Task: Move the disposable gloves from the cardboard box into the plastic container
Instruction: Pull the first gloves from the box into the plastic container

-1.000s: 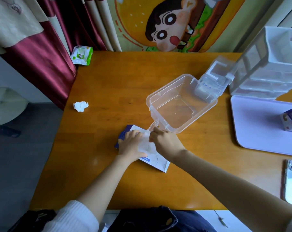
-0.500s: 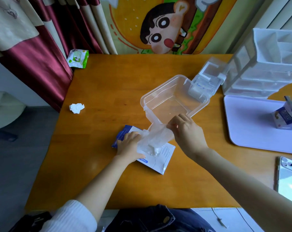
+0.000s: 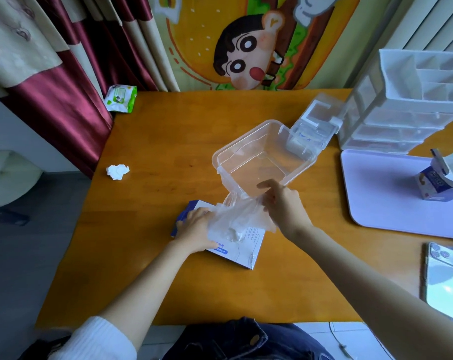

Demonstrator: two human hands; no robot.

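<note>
Orange wooden desk (image 3: 168, 281) in view: a green pack of wipes (image 3: 120, 97) hangs off the far left corner, and a crumpled tissue (image 3: 117, 172) sits near the left edge. In the middle, the flat cardboard box (image 3: 242, 249) lies toward the near edge, with the clear plastic container (image 3: 246, 152) just beyond it, lid flipped open toward the far right. A white drawer unit (image 3: 402, 120) fills the far right corner, a lilac board (image 3: 391, 216) lies along the right edge, and a phone (image 3: 443, 276) rests near the near right corner.
</note>
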